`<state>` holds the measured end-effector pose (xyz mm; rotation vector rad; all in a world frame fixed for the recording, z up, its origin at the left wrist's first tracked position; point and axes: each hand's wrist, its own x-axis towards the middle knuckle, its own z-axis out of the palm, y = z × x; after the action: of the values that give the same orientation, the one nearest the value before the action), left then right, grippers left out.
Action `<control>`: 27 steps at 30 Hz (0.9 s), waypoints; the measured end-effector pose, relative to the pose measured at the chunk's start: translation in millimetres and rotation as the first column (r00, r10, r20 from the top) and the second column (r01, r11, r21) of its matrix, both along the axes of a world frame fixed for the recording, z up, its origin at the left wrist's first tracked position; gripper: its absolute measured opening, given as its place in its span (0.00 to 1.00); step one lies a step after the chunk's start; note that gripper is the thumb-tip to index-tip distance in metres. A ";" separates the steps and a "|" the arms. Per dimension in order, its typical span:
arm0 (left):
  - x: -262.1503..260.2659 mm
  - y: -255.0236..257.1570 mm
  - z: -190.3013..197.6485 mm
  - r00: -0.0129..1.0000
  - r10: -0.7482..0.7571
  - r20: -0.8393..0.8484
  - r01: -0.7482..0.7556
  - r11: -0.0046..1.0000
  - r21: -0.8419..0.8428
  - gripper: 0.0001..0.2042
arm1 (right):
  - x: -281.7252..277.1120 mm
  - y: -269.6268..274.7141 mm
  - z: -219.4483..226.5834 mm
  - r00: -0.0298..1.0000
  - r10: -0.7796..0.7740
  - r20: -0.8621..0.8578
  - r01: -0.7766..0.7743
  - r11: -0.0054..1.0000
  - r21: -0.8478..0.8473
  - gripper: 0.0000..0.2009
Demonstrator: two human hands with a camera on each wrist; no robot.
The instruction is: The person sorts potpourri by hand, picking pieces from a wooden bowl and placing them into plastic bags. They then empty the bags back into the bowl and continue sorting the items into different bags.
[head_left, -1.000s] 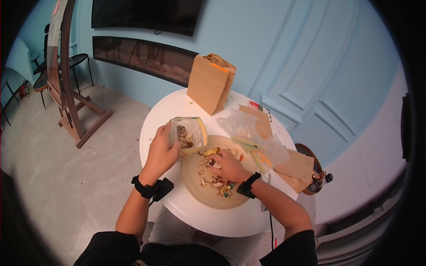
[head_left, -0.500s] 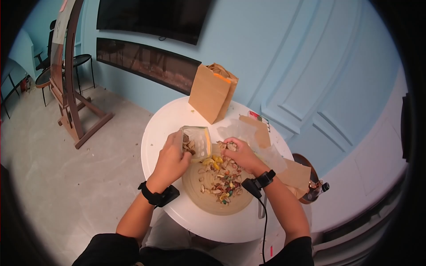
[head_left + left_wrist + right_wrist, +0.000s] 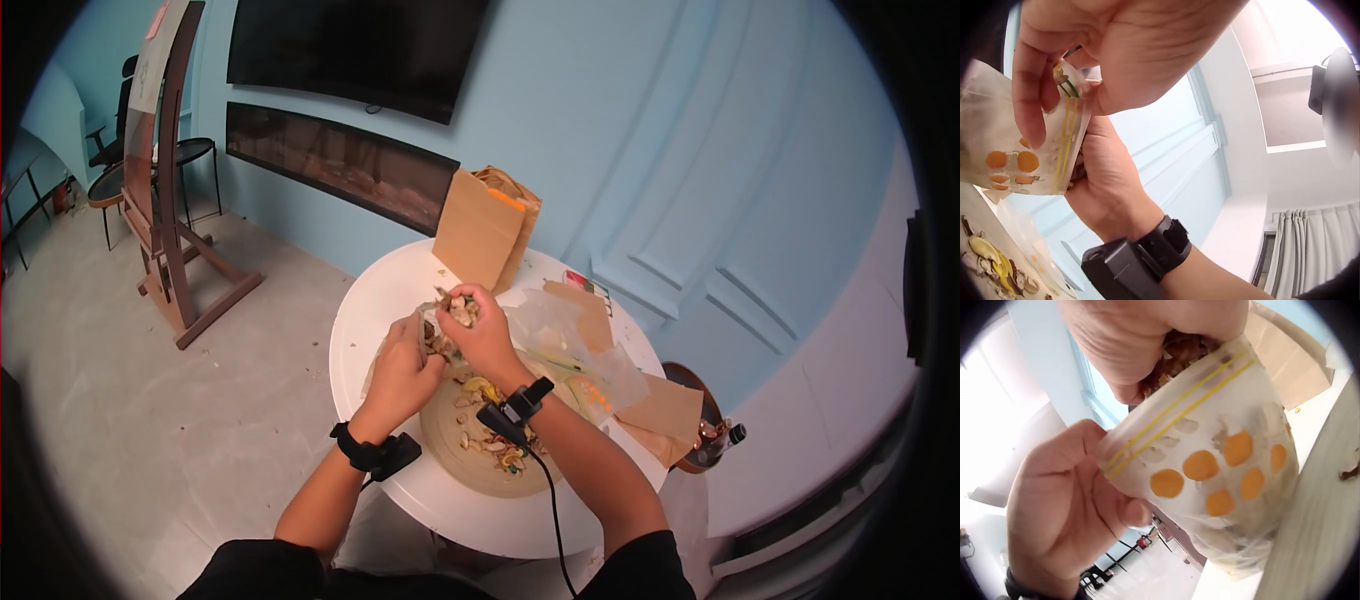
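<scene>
My left hand (image 3: 402,372) grips the rim of a translucent zip bag (image 3: 1200,487) with orange dots and a yellow-striped seal, holding its mouth open. Shell-like scraps show inside through the plastic. Over the bag's mouth, my right hand (image 3: 488,335) holds a clump of brown and pale shell-like scraps (image 3: 460,308) in curled fingers. In the right wrist view its fingertips reach just inside the rim. Below, on a round beige board (image 3: 460,482), lie more scraps (image 3: 512,458) and some yellow peel-like pieces (image 3: 991,253). My right forearm hides part of the board.
A brown paper bag (image 3: 478,235) stands at the back of the round white table (image 3: 370,300). To the right are another clear zip bag (image 3: 615,365) and flat brown paper (image 3: 660,415). A side stand with a bottle (image 3: 732,437) is beyond. A cable hangs from my right wrist.
My right hand has risen from the board with a handful of scraps and moved left to the zip bag's mouth. My left hand still holds the bag, now tilted more toward the right hand.
</scene>
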<state>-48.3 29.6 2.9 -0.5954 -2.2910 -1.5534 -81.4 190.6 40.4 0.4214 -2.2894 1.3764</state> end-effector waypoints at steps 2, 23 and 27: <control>-0.9 -0.2 -0.7 1.000 -0.011 -0.001 0.011 1.000 0.017 0.33 | 10.7 0.9 -1.1 0.998 0.017 -0.054 -0.012 0.995 0.096 0.17; -9.1 -30.2 14.6 0.998 -0.012 0.064 -0.005 0.965 0.264 0.30 | 65.0 127.4 -19.3 0.942 -0.225 0.248 0.055 0.835 0.548 0.14; -23.5 -42.5 13.0 0.978 -0.058 0.202 -0.033 0.907 0.419 0.29 | 82.2 134.1 -34.6 0.948 -0.178 0.264 -0.023 0.788 0.615 0.15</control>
<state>-71.8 -12.8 15.9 -0.3433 -1.9855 -2.1234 0.8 324.7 5.7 0.3051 -2.9665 0.6458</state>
